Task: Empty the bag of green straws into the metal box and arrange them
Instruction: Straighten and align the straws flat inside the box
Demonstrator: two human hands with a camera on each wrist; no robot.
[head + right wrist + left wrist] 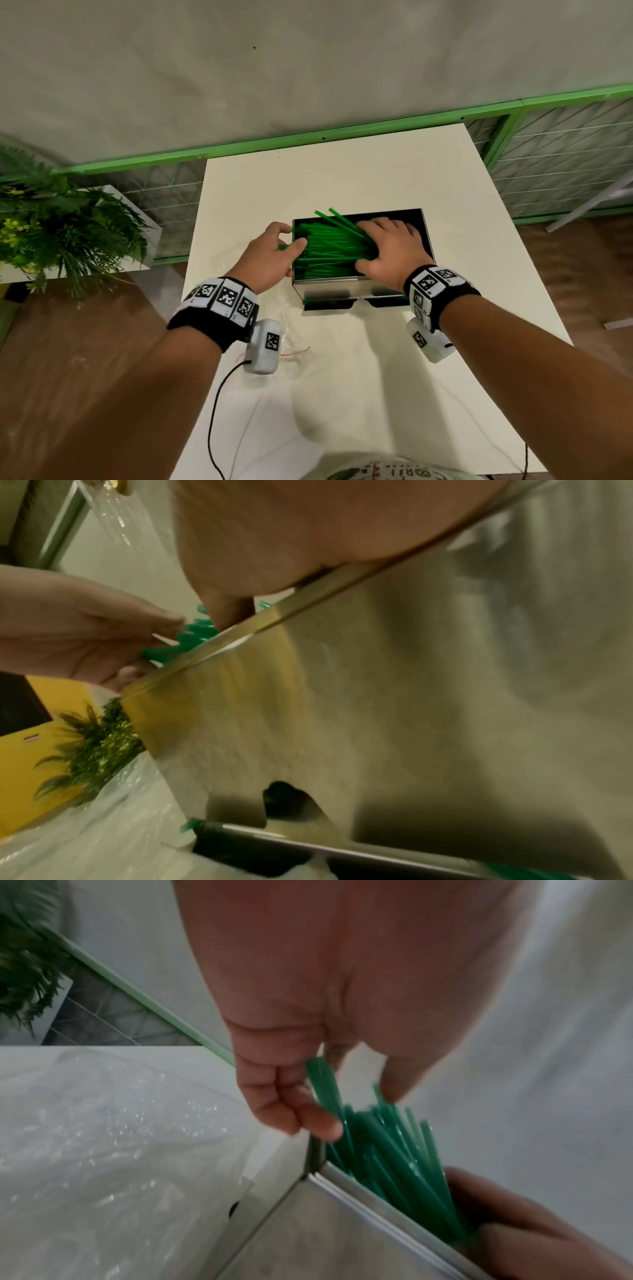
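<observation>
An open metal box (358,287) stands mid-table, filled with green straws (329,248) lying mostly left to right; a few poke up over the far rim. My left hand (291,236) is at the box's left rim, thumb and curled fingers pinching the straw ends (329,1093). My right hand (368,245) spans the right part of the bundle, fingers on the far side, thumb on the near side, holding it. One straw tip (305,302) sticks out of the slot low on the front wall. The clear plastic bag (289,329) lies flat, left of the box.
A potted fern (51,233) on a white stand sits left of the table. A green-framed railing (308,137) runs behind the white table (479,274). A black cable (219,394) trails from my left wrist over the table's near edge.
</observation>
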